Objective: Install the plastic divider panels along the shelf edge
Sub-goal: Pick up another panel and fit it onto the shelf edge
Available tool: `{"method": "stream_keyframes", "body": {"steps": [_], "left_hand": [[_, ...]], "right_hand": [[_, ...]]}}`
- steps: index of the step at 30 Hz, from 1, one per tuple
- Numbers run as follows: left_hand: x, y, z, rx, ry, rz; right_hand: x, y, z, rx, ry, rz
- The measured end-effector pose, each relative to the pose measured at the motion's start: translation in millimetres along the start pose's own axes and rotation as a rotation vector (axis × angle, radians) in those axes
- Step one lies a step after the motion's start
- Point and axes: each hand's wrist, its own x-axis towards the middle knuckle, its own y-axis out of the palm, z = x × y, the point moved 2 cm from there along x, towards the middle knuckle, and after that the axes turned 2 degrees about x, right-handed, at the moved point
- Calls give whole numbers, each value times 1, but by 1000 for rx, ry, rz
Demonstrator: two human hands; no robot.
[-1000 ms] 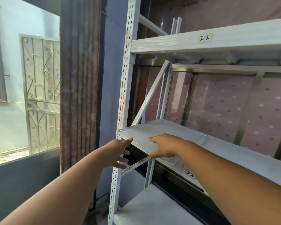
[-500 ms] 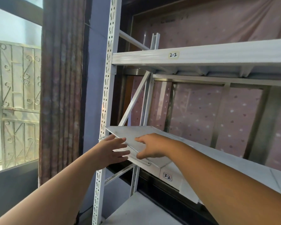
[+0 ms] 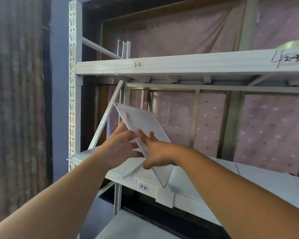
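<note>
Half a second ago the clear plastic panel (image 3: pixel 141 125) lay flat on the shelf (image 3: pixel 248 173). Now it is tipped up on its edge, with its top corner leaning to the far left. Its long side runs from that high far corner down to a low near corner, which hangs just past the front of the shelf near the 3-2 label (image 3: pixel 143 187).

The right hand (image 3: pixel 155 152) holds the panel near its low end, fingers curled round the near edge. The left hand (image 3: pixel 121 145) sits on the left side of the panel, fingers spread, with fingertips touching it. I cannot tell if it is really gripping.

The right hand is nearer the low corner, so I think it will guide that corner onto the shelf edge. The panel needs to stand straight up first.
</note>
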Motion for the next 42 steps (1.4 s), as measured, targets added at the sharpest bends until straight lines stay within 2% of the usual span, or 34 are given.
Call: {"method": "stream_keyframes", "body": {"steps": [6, 13, 20, 30, 42], "left_hand": [[28, 64, 6, 47, 1, 134], [53, 134, 23, 66, -29, 274], [68, 198, 46, 37, -53, 337], [79, 293, 74, -9, -79, 538], [87, 366, 98, -28, -63, 533]], "right_hand": [[-41, -8, -50, 315, 56, -97], [-89, -13, -105, 626, 10, -142], [-145, -30, -154, 810, -55, -221], [-229, -39, -206, 912, 13, -411], [-293, -52, -246, 905, 67, -490]]}}
